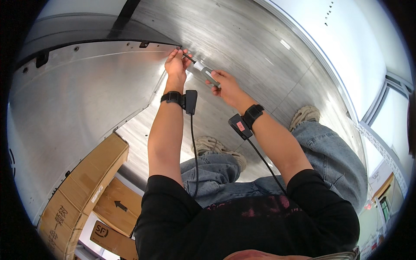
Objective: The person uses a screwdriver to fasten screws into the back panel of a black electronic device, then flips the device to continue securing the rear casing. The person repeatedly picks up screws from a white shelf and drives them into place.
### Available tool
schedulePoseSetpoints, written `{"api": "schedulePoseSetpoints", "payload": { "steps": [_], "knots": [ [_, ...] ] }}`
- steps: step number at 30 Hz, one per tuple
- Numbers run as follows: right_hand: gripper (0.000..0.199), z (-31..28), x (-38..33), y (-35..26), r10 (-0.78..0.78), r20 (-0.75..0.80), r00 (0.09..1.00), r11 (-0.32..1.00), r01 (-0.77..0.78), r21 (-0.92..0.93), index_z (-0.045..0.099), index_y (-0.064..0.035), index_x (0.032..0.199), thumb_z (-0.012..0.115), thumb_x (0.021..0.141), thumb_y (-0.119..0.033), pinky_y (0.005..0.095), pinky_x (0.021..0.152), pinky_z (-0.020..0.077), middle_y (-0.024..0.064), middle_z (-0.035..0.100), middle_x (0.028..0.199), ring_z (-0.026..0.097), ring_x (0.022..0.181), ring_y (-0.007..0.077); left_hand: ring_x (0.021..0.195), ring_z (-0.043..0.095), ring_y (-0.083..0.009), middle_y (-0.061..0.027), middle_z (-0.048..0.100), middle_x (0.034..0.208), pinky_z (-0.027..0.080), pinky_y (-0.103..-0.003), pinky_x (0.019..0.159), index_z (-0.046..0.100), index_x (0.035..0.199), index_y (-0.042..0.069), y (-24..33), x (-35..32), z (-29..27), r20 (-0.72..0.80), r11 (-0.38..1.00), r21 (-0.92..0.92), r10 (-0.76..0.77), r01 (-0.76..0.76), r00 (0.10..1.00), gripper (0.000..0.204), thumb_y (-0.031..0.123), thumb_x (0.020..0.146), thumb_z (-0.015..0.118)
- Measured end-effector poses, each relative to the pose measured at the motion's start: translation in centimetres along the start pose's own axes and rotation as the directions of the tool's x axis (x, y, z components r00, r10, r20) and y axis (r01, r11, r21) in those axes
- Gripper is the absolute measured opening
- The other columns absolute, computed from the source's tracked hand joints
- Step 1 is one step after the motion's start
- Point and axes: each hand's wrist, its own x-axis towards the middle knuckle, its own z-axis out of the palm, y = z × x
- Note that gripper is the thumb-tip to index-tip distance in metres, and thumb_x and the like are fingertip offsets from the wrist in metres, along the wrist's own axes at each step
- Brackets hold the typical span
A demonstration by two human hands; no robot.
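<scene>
A large metal panel (99,91) with a bare silvery face fills the left side. At its far right corner my left hand (175,65) is raised, thumb and forefinger pinched at the edge. What they hold, if anything, is too small to make out. My right hand (227,86) is closed around the grey handle of a screwdriver (208,74). The tool's dark shaft points up and left, its tip end among the left fingers, which partly hide it. Each wrist wears a black strap with a small black box and cable.
Cardboard boxes (82,195) stand at the lower left, against the panel. Grey wood-pattern floor (225,30) lies beyond my hands and around my shoes. A white wall or partition (342,56) curves along the right, with shelving (385,199) at the lower right.
</scene>
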Motion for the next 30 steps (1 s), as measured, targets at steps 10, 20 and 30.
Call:
{"api": "schedulePoseSetpoints", "payload": {
  "steps": [10,20,30],
  "knots": [
    [0.027,-0.8,0.6,-0.8,0.142,0.041,0.989,0.970,-0.147,0.191,0.049,-0.0062,0.113,0.045,0.097,-0.027,0.0238,0.054,0.0409,0.0118,0.062,0.089,0.042,0.057,0.0093,0.072,0.063,-0.0194,-0.0086,0.064,0.094,0.053,-0.025,0.055,0.048,0.108,0.005,0.0,0.0,0.2,0.008,1.000,-0.025,-0.011,0.011,1.000,0.019,0.010,0.090,0.056],
    [0.038,-0.7,1.9,0.4,-0.169,-0.119,0.978,0.959,0.135,-0.248,0.049,-0.0021,0.117,0.059,0.089,-0.026,0.0300,0.059,0.0457,0.0099,0.053,0.103,0.050,0.065,0.0148,0.071,0.062,-0.0157,-0.0063,0.065,0.091,0.053,-0.026,0.056,0.052,0.104,0.006,0.1,-0.2,0.8,-0.050,1.000,0.000,-0.022,0.023,0.999,0.019,0.009,0.087,0.061],
    [0.040,-1.8,1.4,-1.6,0.200,-0.035,0.979,0.979,-0.198,0.039,0.045,0.0003,0.119,0.054,0.092,-0.028,0.0329,0.059,0.0531,0.0130,0.052,0.102,0.057,0.065,0.0216,0.065,0.061,-0.0162,-0.0101,0.065,0.087,0.051,-0.027,0.054,0.051,0.100,0.005,-0.4,1.3,0.9,-0.149,1.000,0.006,0.028,-0.027,0.988,0.018,0.004,0.086,0.062]
  ]
}}
